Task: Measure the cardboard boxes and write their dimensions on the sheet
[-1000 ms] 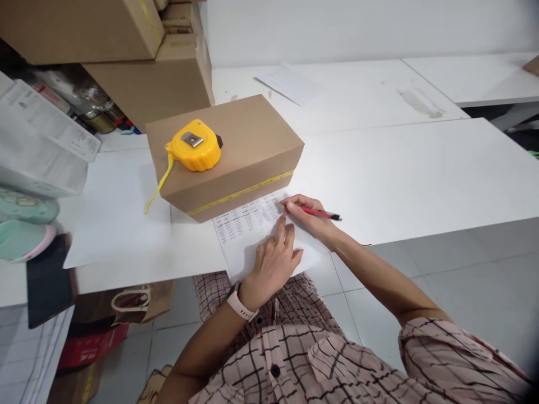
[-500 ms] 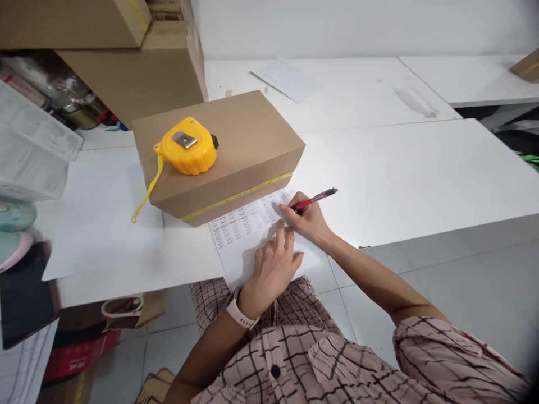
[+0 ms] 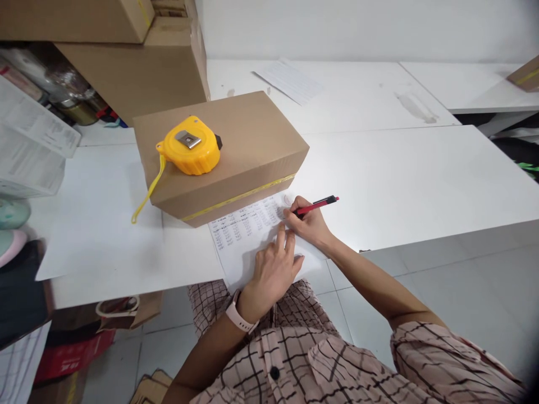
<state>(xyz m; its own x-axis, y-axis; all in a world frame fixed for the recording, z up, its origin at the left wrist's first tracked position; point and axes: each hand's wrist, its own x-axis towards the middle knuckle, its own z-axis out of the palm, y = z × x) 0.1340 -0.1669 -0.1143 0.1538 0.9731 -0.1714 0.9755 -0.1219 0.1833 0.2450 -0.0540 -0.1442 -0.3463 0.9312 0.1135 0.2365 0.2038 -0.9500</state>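
Note:
My right hand (image 3: 309, 223) is closed round a red and black pen (image 3: 315, 205), its tip hidden by my fingers over a sheet of paper (image 3: 244, 255). Rows of handwriting cover the upper part of that sheet. Lying flat on the paper, my left hand (image 3: 273, 269) has its fingers stretched out just left of the pen hand. Behind the sheet a closed cardboard box (image 3: 248, 134) with yellow tape along its side stands on the white table (image 3: 400, 174). A yellow tape measure (image 3: 193, 154) with a wrist strap rests on the box's top.
Larger cardboard boxes (image 3: 138, 73) are stacked at the back left. A blank white sheet (image 3: 101, 219) lies left of the box, and a printed sheet (image 3: 290, 81) lies behind it. Far left are a dark flat object (image 3: 21, 286) and printed papers (image 3: 33, 134). The table's front edge runs before me.
The pen and my right hand have shifted very slightly, with the pen's back end a little lower. My left hand stays on the paper. The whole view has moved a little.

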